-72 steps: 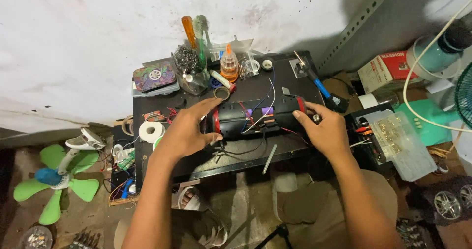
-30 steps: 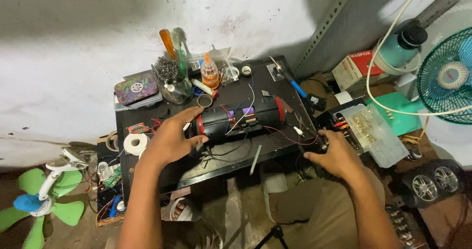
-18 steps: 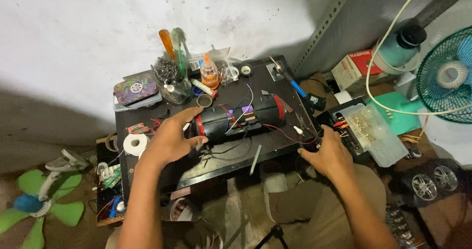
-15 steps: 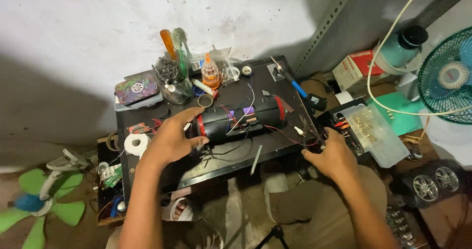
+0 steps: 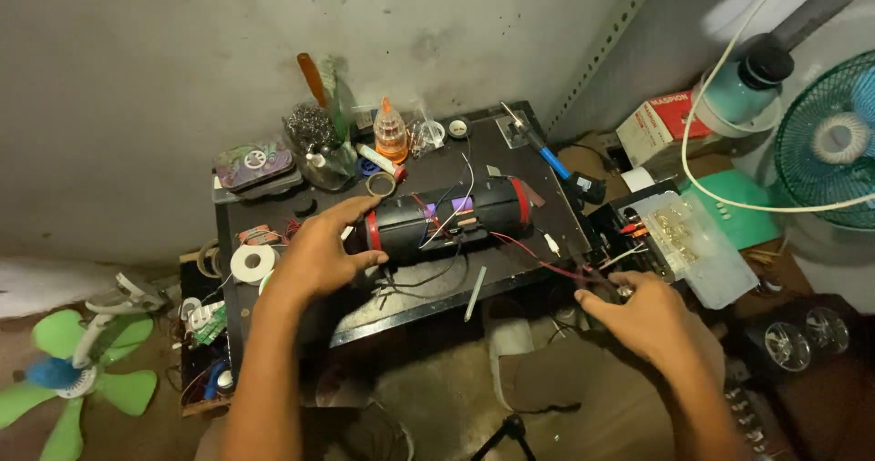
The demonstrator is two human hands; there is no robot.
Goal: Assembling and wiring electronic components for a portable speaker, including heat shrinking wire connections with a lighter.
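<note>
A black cylindrical speaker [image 5: 451, 217] with red end rings and loose coloured wires lies across a small black table [image 5: 419, 292]. My left hand [image 5: 324, 251] grips its left end, thumb and fingers around the cap. My right hand [image 5: 643, 311] is off the table's right front corner, fingers pinched on a thin wire lead [image 5: 547, 261] that runs back to the speaker. A small metal tip shows between the fingertips.
On the table's back edge stand an orange glue bottle [image 5: 390, 133], a jar of tools [image 5: 319, 138] and a blue-handled tool [image 5: 547, 156]. A tape roll [image 5: 252, 262] lies left. A clear parts box [image 5: 697, 242], a teal fan [image 5: 834, 142] and a green fan [image 5: 77, 370] surround it.
My right hand left the speaker's right end and moved down and right off the table, taking hold of the wire lead. My left hand stayed on the speaker's left end.
</note>
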